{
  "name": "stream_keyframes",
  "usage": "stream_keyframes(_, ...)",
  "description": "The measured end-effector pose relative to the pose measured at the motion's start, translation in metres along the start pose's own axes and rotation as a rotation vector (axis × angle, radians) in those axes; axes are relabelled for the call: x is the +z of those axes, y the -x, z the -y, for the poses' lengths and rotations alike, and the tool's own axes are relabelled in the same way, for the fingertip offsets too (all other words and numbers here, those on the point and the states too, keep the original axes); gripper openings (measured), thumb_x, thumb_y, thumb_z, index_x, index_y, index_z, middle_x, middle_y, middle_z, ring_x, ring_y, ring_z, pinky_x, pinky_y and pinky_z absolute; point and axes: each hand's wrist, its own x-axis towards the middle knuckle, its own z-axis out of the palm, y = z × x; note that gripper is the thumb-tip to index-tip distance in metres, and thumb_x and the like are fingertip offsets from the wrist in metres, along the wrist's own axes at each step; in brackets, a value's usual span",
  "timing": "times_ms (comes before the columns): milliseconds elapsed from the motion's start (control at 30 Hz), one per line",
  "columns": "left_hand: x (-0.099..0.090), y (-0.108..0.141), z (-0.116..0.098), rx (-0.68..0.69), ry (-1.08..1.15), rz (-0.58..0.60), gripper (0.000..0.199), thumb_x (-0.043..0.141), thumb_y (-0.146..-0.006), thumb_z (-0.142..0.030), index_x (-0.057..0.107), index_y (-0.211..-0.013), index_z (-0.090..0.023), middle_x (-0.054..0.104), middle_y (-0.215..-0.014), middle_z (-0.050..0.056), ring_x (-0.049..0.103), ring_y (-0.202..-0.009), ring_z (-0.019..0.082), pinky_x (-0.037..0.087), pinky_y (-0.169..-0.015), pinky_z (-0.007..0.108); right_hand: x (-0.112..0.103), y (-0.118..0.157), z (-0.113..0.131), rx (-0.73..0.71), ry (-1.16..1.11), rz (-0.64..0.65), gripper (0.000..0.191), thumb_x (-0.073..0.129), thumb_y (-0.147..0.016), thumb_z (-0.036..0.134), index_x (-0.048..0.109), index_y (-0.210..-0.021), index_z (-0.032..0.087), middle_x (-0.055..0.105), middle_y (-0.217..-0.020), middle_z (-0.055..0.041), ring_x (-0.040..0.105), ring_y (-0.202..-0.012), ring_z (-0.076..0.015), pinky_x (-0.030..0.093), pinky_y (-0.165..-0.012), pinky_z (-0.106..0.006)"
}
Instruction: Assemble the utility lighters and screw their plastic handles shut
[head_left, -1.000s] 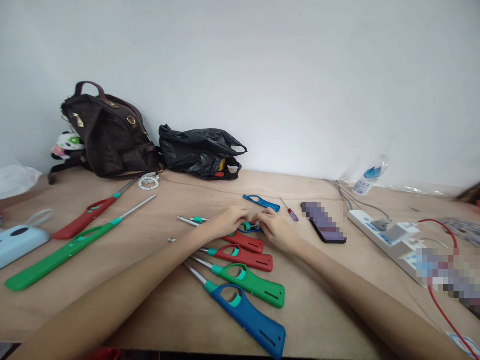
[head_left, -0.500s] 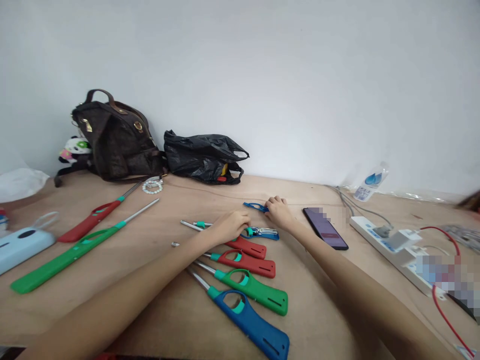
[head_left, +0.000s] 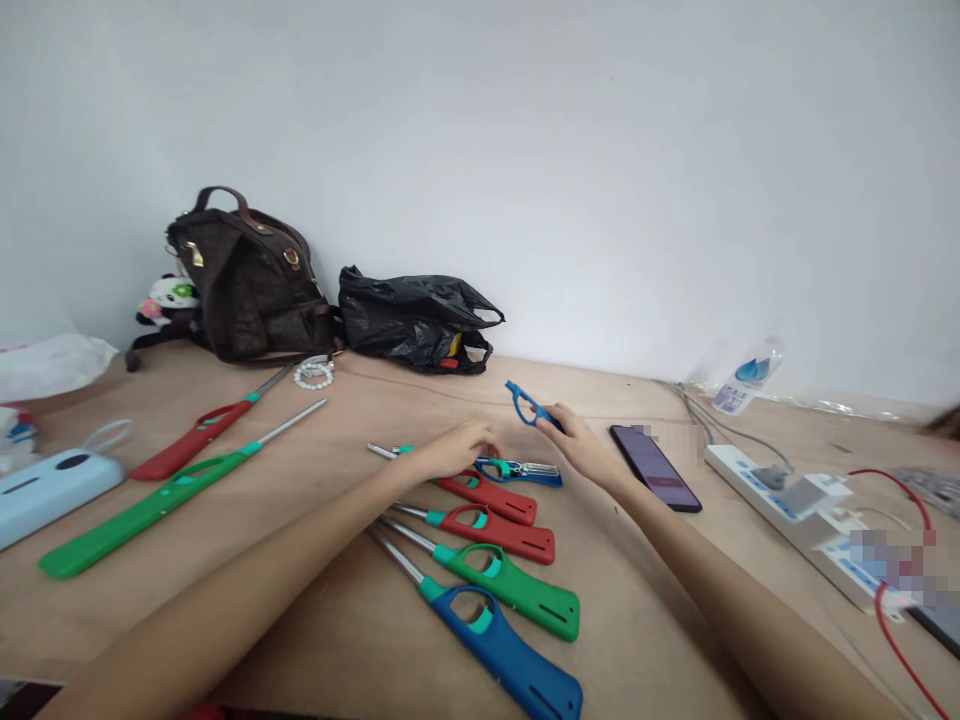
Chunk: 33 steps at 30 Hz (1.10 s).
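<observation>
Head view: my right hand (head_left: 577, 442) grips the blue shell half (head_left: 541, 412); my left hand (head_left: 459, 450) curls over the opened blue lighter (head_left: 529, 471) on the table (head_left: 641, 640), whether gripping I cannot tell; a bump could dislodge its exposed parts.

The upper half of the view is filled by a plain, pale grey wall (head_left: 525, 180), faintly bluish in tone and marked by a small dark speck right of centre. Against its foot is set a broad, light-brown desk (head_left: 645, 640) with a flat, wood-like top, crossed near the back by a thin, faint line; at the right, the join is edged by crinkled clear plastic (head_left: 840, 403), and below the near edge at lower left a dark space is glimpsed. The room is softly lit, with blurred shadows cast on the desk.
</observation>
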Motion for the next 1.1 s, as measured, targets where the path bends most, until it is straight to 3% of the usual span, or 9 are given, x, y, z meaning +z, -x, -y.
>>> stream_keyframes(233, 0.0, -0.004, 0.017, -0.011, 0.262, 0.054, 0.027, 0.045, -0.085, -0.009, 0.071, -0.087, -0.015, 0.07, -0.096, 0.006, 0.062, -0.091, 0.017, 0.048, -0.086, 0.027, 0.001, 0.015, 0.012, -0.089, -0.101, 0.211, 0.036, 0.055, -0.089, 0.039, 0.056, -0.12, 0.022, 0.064, -0.109, -0.0068, 0.059, -0.1, -0.0227, 0.045, -0.086, -0.036)
stream_keyframes(367, -0.007, -0.007, 0.027, -0.09, 0.394, 0.103, 0.023, 0.049, -0.086, -0.017, 0.071, -0.092, -0.012, 0.072, -0.094, 0.007, 0.063, -0.087, 0.017, 0.049, -0.084, 0.028, 0.0, 0.016, 0.011, -0.071, -0.087, 0.215, 0.028, 0.057, -0.087, 0.034, 0.051, -0.111, 0.021, 0.064, -0.098, -0.0043, 0.059, -0.087, -0.0191, 0.046, -0.078, -0.033)
stream_keyframes(600, -0.029, -0.005, 0.035, -0.173, 0.409, -0.002, 0.022, 0.06, -0.081, -0.027, 0.072, -0.089, -0.01, 0.073, -0.085, 0.007, 0.063, -0.078, 0.017, 0.049, -0.077, 0.028, 0.007, 0.019, 0.022, -0.077, 0.059, 0.295, 0.016, 0.058, -0.086, 0.024, 0.053, -0.101, 0.019, 0.063, -0.096, -0.005, 0.059, -0.085, -0.0185, 0.045, -0.074, -0.03)
stream_keyframes(900, -0.027, 0.0, 0.024, -0.167, 0.411, 0.152, 0.029, 0.077, -0.068, -0.031, 0.072, -0.088, -0.011, 0.071, -0.077, 0.005, 0.062, -0.069, 0.014, 0.047, -0.066, 0.023, 0.012, 0.023, 0.027, -0.139, 0.162, 0.264, 0.013, 0.058, -0.089, 0.027, 0.059, -0.096, 0.017, 0.059, -0.099, -0.0081, 0.058, -0.089, -0.0201, 0.047, -0.076, -0.032)
stream_keyframes(1100, -0.026, 0.0, 0.025, -0.164, 0.394, 0.151, 0.02, 0.075, -0.068, -0.023, 0.072, -0.084, -0.011, 0.07, -0.073, 0.004, 0.061, -0.066, 0.013, 0.047, -0.064, 0.022, 0.01, 0.024, 0.028, -0.152, 0.164, 0.269, 0.014, 0.057, -0.09, 0.028, 0.06, -0.099, 0.017, 0.058, -0.1, -0.0085, 0.057, -0.091, -0.0204, 0.047, -0.08, -0.033)
